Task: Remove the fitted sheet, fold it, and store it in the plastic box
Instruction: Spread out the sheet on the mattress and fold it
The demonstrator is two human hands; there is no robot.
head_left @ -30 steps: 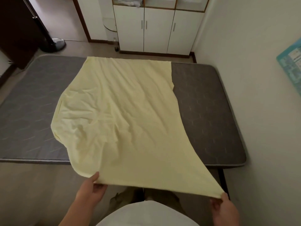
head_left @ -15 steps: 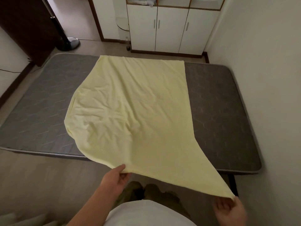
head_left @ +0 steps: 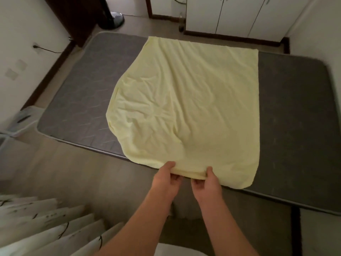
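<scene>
Both hands pinch the near hem of the fitted sheet (head_left: 193, 108): the left hand (head_left: 167, 179) and the right hand (head_left: 207, 182) sit close together, thumbs on top and fingers curled beneath the fabric, at the near long edge of the mattress (head_left: 83, 100). The pale yellow sheet lies folded and creased across the middle of the grey mattress, leaving both ends of the mattress bare. A pale plastic box (head_left: 24, 119), blurred, sits on the floor off the mattress's left end. White cabinet doors (head_left: 230, 13) stand beyond its far side.
</scene>
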